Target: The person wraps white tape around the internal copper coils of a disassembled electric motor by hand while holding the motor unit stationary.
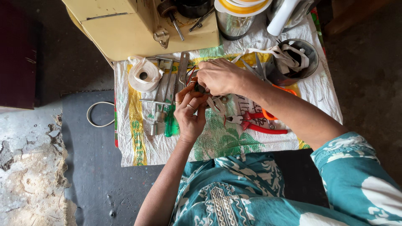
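My left hand (189,112) and my right hand (217,76) meet over a small table, both closed around a small part with thin red and dark wires (190,77); the part itself is mostly hidden by my fingers. White tape strips (215,104) hang below my hands. Red-handled pliers (251,122) lie just right of my left hand. A green-handled screwdriver (169,121) and a metal tool (157,121) lie to its left.
A white printed cloth (138,142) covers the table. A roll of white tape (144,75) sits at the left, a metal bowl (310,56) with white strips at the right, a cream box (125,29) and steel containers at the back. Orange-handled scissors (284,90) lie under my right forearm.
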